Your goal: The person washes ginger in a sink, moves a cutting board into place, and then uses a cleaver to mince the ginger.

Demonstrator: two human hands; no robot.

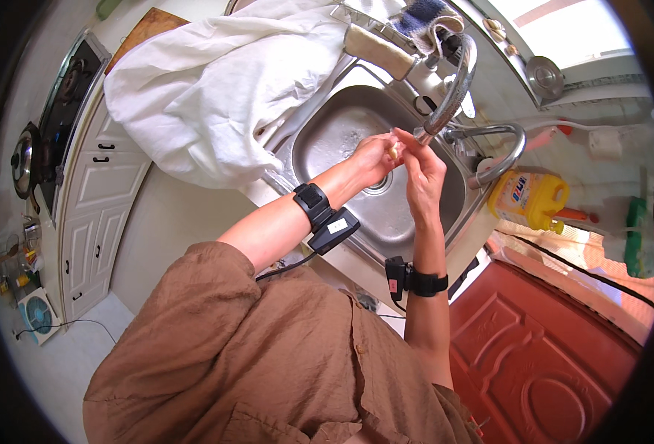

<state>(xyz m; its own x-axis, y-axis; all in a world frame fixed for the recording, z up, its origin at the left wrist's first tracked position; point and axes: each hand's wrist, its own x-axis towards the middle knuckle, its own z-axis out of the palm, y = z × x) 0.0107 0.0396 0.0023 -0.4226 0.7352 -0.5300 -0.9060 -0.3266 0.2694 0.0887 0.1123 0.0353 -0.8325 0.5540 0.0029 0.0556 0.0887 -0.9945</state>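
Observation:
Both my hands are close together over a stainless steel sink basin (329, 133), just below the spout of a chrome faucet (457, 91). A small pale yellowish piece (393, 150), too small to name, lies in the fingers of my left hand (375, 156). The fingertips of my right hand (425, 169) are at the left fingers; whether they grip anything is hidden. Water wets the basin floor, and its drain (381, 184) shows partly beneath my hands. A black strap with a small device is on each wrist.
White cloth (221, 94) drapes over the counter left of the sink. A second curved chrome faucet (513, 144) and a yellow plastic jug (526, 200) stand on the right. A wire rack with towels (427, 25) is behind. A gas stove (68, 111) is far left.

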